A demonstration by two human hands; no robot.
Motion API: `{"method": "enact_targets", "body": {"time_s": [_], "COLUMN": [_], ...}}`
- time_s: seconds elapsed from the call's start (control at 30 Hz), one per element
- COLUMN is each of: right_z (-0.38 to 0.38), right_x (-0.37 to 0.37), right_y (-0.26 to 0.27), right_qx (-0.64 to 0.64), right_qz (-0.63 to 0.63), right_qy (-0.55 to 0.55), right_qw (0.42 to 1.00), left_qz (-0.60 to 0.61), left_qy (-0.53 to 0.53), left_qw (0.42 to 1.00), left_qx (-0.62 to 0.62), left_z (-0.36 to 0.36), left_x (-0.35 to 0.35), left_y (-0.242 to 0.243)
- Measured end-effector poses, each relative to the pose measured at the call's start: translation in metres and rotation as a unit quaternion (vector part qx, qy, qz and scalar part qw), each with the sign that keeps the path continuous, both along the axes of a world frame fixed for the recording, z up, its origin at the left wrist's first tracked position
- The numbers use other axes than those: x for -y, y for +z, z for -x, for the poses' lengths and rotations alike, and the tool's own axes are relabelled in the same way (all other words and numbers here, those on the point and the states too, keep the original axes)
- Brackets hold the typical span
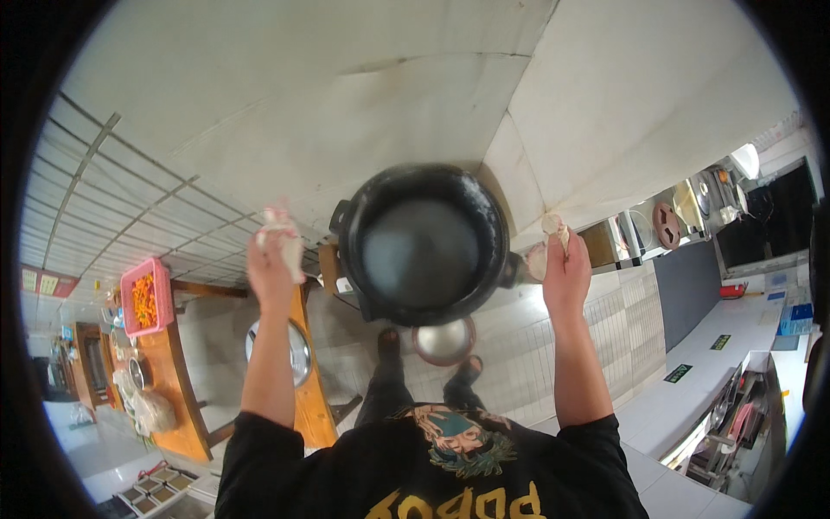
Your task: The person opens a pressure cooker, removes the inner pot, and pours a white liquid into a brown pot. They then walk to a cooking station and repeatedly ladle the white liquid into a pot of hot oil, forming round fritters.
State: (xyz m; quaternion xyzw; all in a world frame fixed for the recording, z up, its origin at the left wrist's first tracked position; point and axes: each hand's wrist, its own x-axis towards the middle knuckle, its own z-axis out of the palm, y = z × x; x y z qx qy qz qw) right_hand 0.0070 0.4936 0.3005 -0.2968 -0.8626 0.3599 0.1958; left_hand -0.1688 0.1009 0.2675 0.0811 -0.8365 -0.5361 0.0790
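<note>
A large black pot [425, 194] stands in front of me against the tiled wall. Pale, cloudy liquid [421, 250] lies inside it. To its left, my left hand [269, 266] grips a white and pink cloth [284, 233], blurred and apart from the pot's left handle [338, 216]. On the other side, my right hand [566, 266] pinches a similar cloth [552, 226]. Part of that cloth hangs near the right handle [514, 269]; whether it touches the handle I cannot tell.
Below the pot, a round basin [444, 340] rests on the floor by my feet. A metal basin [299, 353] sits by a wooden bench [314, 389] at left. Further left, a pink basket [165, 305] holds orange pieces. A red fire extinguisher [733, 291] lies far right.
</note>
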Motion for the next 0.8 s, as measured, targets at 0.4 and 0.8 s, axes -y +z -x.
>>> {"method": "enact_targets", "body": {"time_s": [0.4,0.8], "right_z": [-0.086,-0.091], "right_x": [0.215,0.324], "right_y": [-0.109,-0.314], "right_qx": [0.368,0.519], "right_qz": [0.624,0.363], "right_qy": [0.464,0.304], "right_qw": [0.51,0.712], "left_qz": [-0.252,0.187], "left_qy": [0.081,0.202], "left_qw": [0.947,0.91], "left_qx": [0.181,0.311], "left_z": [-0.319,-0.332], "left_x": [0.026,0.32], "left_y": [-0.103,-0.352]}}
